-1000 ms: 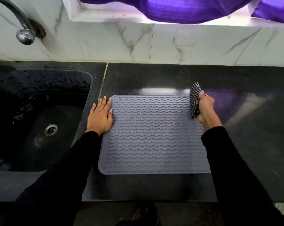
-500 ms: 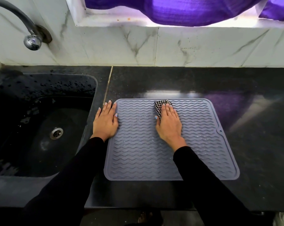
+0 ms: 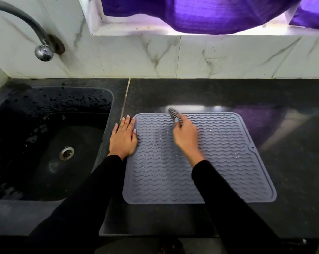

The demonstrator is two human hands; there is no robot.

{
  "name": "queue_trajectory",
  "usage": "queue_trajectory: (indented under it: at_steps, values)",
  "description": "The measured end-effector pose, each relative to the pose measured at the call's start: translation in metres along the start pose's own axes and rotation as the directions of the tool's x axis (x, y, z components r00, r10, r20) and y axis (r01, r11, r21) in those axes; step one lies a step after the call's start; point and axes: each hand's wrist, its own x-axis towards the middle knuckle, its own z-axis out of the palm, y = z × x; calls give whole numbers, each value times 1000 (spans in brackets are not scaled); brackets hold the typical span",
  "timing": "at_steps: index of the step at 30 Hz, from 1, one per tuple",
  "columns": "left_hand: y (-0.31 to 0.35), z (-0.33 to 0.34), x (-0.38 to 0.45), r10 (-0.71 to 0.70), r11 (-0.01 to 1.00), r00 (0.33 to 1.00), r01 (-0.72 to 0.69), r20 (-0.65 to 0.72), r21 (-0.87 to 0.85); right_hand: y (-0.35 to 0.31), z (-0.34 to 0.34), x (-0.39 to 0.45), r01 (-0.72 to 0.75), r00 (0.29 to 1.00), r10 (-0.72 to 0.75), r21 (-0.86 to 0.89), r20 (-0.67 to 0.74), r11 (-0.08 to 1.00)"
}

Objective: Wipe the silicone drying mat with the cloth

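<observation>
Wiping the silicone drying mat, we are holding a bunched checked cloth in our right hand, the fingers curled round it in a closed grip near the mat's far edge, a little left of its middle; the hand is blurred, so we cannot tell how much of the cloth is actually touching the ridges. Our left hand is lying flat with straight fingers, pressing on the mat's far left corner and the dark surface just beside it, between the mat and the sink. To do this step well, we judge that we are needing steady downward pressure from the left hand so the mat is not sliding, and strokes running along the wavy grooves, working row by row toward the near edge. The mat is lying flat on the surface, looking close to square, its wavy ridges running left to right and its small notch pointing right.
</observation>
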Motion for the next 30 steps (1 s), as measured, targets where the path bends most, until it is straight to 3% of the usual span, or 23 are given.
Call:
queue_trajectory:
  at_steps: [3,4,10,12,15,17,19,22,26,28,30]
  values:
    - [-1,2,1,2,1000,1000,-2,0,4,8,36,-26,215,973,-164,-393,160,894]
    - [-1,2,1,2,1000,1000,-2,1,5,12,41,-31,263,963,-208,-451,168,853]
    - [-2,2,1,6,1000,1000,-6,6,6,18,39,-21,309,951,-265,-456,158,835]
    - [-2,2,1,5,1000,1000,-5,6,-2,16,34,-20,304,952,-258,-391,167,869]
    - [-3,1,1,13,1000,1000,-13,-1,-26,10,11,-6,117,973,-97,-89,208,989]
    - [-3,0,1,13,999,1000,-13,-5,-46,5,-9,9,-74,967,38,135,250,988]
    - [-2,-1,1,17,998,1000,-18,-15,-65,0,-21,15,-150,974,108,211,198,966]
    - [-2,-2,0,16,996,999,-19,-32,-83,-15,-12,1,15,997,-19,54,69,998]
    - [-2,-1,1,-2,999,1000,1,-30,-54,-11,29,-36,241,955,-181,-255,236,937]
    - [-2,0,2,-7,999,1000,6,-27,-43,0,44,-52,360,929,-278,-424,245,831]
    - [-2,1,3,-5,999,999,4,-31,-46,6,49,-53,385,922,-321,-444,216,809]
